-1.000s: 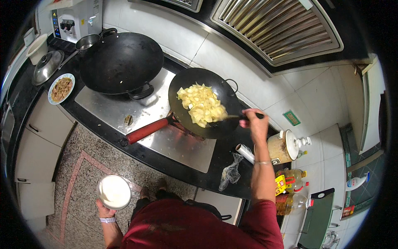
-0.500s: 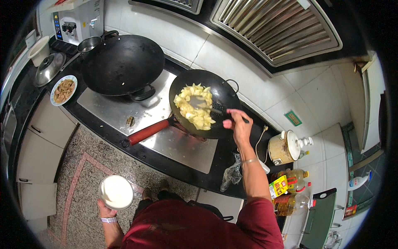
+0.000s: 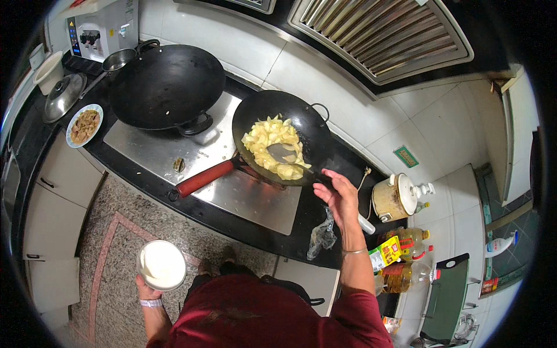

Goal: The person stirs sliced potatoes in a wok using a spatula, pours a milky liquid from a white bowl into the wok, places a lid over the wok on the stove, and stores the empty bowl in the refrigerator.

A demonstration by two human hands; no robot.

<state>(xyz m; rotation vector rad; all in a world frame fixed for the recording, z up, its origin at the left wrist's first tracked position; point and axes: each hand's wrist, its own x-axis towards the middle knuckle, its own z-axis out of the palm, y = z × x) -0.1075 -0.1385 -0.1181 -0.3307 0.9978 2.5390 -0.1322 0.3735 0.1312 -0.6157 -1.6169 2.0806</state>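
My right hand (image 3: 341, 200) is closed around the dark handle of a spatula (image 3: 281, 153), its fingers partly stretched along it. The spatula's blade lies among pale yellow sliced pieces (image 3: 270, 134) in a black wok (image 3: 316, 124) on the right burner; I cannot tell what vegetable they are. A red wooden handle (image 3: 206, 178) sticks out from this wok toward the lower left. Over the floor, away from the counter, my left hand (image 3: 148, 290) grips a round bowl (image 3: 162, 265). It looks white inside; whether that is its contents or its inner wall is unclear.
A larger black wok (image 3: 168, 87) sits on the left burner of the steel stove (image 3: 139, 142). Left of it are a plate of cooked meat (image 3: 85, 125), a metal lid (image 3: 64, 98) and a small saucepan (image 3: 119, 60). Rightward stand a cream pot (image 3: 390, 198), oil bottles (image 3: 400, 278) and a crumpled plastic bag (image 3: 321, 236).
My right hand has come down toward me with the spatula, whose blade is now nearer the wok's front. The yellow pieces have shifted. My left hand with the bowl has hardly moved.
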